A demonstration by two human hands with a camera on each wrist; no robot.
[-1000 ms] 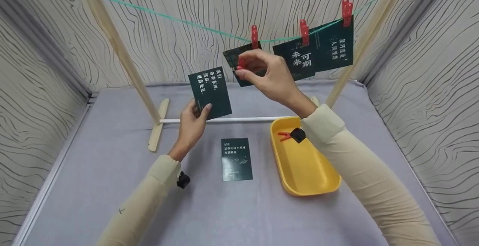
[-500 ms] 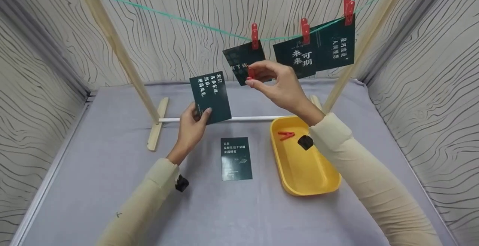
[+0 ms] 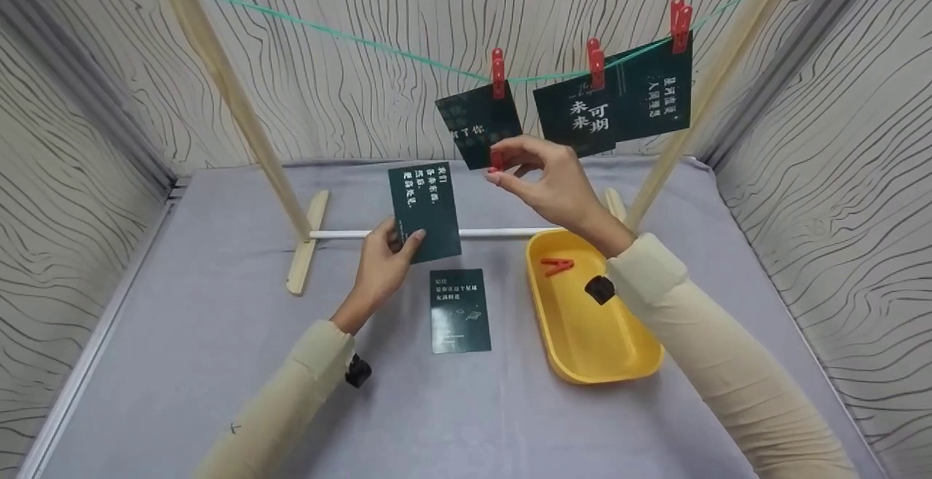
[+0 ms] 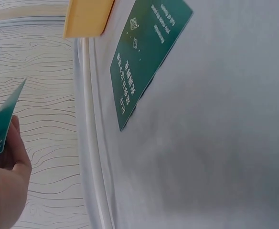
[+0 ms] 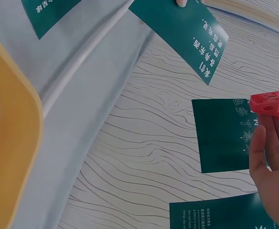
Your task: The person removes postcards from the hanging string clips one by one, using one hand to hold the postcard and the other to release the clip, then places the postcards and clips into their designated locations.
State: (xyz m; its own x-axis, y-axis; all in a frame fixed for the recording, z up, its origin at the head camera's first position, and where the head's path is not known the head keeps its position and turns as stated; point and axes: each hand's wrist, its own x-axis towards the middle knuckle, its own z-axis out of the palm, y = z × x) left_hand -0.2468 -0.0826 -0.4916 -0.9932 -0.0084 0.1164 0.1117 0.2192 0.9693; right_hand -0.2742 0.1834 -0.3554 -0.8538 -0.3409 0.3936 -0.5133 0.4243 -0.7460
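My left hand (image 3: 386, 260) grips a dark green card (image 3: 429, 210) with white lettering by its lower left part, thumb on the printed face. The card is held in the air above the table. In my right hand (image 3: 557, 180), thumb and fingers pinch a red clothespin (image 5: 271, 103), in front of a hanging card (image 3: 477, 119). A red clothespin (image 3: 498, 75) fixes that card to the green string (image 3: 349, 41). Two more cards hang to the right, the middle one (image 3: 582, 119) partly over its neighbour (image 3: 655, 93). Another card (image 3: 461, 319) lies flat on the table.
A yellow tray (image 3: 561, 362) stands at the right below my right forearm, with a red clothespin (image 3: 558, 267) inside. Wooden posts, left (image 3: 226, 93) and right (image 3: 706, 100), carry the string. A white rod (image 3: 502, 233) runs between their feet along the purple cloth.
My left hand has brought its card lower and slightly to the right. The right hand, still pinching the clothespin, has moved down and right, uncovering more of the hanging card.
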